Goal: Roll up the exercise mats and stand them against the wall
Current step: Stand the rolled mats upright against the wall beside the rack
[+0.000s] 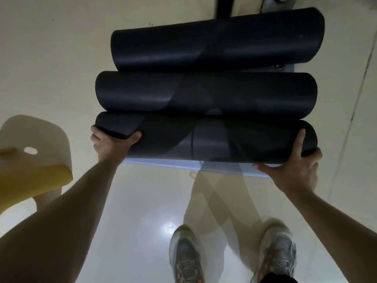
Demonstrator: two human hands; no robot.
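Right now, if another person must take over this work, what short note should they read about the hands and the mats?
Left hand: grips the left end of the nearest rolled mat.
Right hand: holds its right end.
Middle mat and far mat: rolled, lying side by side beyond it, on a pale blue surface.
Done: three mats are rolled.
Left: none stands upright; stand each against the wall.

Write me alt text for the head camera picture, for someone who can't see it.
Seen from above, a person's left hand and right hand grip the two ends of the nearest rolled black mat. Two more rolled black mats, the middle mat and the far mat, lie side by side beyond it. A yellow stool stands at left on the glossy floor.
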